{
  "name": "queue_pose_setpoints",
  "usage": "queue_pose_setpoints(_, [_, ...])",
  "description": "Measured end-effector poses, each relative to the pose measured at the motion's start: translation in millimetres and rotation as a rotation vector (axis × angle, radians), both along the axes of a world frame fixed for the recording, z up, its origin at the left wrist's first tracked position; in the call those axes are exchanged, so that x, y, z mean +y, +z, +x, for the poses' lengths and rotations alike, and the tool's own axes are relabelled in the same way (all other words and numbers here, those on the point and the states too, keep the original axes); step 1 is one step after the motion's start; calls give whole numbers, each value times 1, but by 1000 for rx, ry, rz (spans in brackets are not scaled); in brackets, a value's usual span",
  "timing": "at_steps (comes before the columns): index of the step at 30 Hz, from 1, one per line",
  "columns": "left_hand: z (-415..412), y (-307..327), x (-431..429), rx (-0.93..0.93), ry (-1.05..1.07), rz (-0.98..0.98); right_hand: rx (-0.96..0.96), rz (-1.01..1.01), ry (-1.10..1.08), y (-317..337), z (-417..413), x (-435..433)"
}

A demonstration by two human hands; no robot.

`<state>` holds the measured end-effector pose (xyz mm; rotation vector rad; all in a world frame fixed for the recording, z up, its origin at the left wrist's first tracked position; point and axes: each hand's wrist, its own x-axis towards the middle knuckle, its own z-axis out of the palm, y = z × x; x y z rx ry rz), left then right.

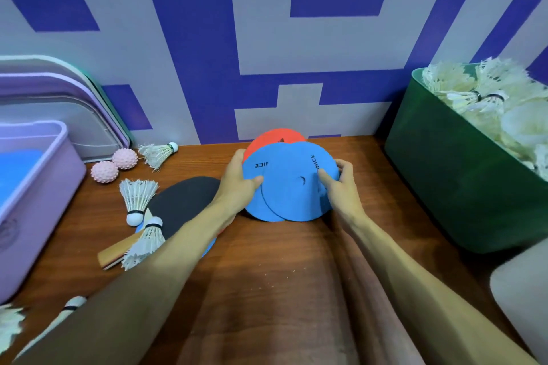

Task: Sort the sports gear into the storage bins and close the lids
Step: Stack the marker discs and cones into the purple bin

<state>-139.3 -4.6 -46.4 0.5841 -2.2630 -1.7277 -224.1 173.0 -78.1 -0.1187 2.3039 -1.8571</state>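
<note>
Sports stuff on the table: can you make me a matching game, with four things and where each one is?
Things
1. blue discs
2. pink spiky balls
3. green bin
4. black paddle

Places
a. holds a heap of shuttlecocks
b. gripped by the left hand and the right hand
c. beside the purple bin
d. has a single shuttlecock lying on its handle

Pairs: 1-b, 2-c, 3-a, 4-d
</note>
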Motion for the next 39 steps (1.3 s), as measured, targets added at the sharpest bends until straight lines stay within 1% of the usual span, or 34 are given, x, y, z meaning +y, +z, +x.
queue_pose_setpoints(3, [9, 18, 5, 101, -85, 2, 4, -129, 59, 9, 12, -1])
queue_pose_setpoints(5, [17, 23, 9, 127, -118, -8, 0, -185, 128, 17, 23, -4])
queue_pose_setpoints(8, [31, 20, 16, 116, -114, -43, 36, -158, 139, 20, 35, -4])
queue_pose_setpoints(10, [39, 15, 17, 72, -108, -110, 83, -80, 136, 17, 41, -1])
queue_pose_setpoints(12, [44, 11, 15, 13, -91, -188, 108, 38, 189, 15, 47, -2])
queue_pose_setpoints(15, [49, 8, 9, -60, -101, -253, 146, 160, 218, 15, 49, -6])
queue_pose_setpoints(17, [51, 7, 5, -90, -105, -276, 208, 247, 227, 18, 48, -8])
queue_pose_setpoints(20, [54, 9, 5, -91, -96, -244, 284, 341, 254, 24, 49, -8])
queue_pose_setpoints(23, [59, 17, 6, 4, 1, -200, 363, 325, 232, 36, 58, -11])
queue_pose_setpoints(26, [73, 35, -4, 117, 113, -257, 445, 281, 224, 55, 73, -22])
queue_pose_setpoints(28, [87, 47, -18, 146, 151, -317, 521, 266, 263, 67, 85, -37])
queue_pose_setpoints(31, [113, 65, -42, 98, 253, -404, 638, 263, 327, 84, 107, -70])
queue_pose_setpoints(34, [147, 82, -75, 70, 401, -438, 721, 248, 381, 104, 136, -111])
queue_pose_setpoints(39, [214, 105, -141, -14, 498, -512, 875, 289, 516, 128, 185, -174])
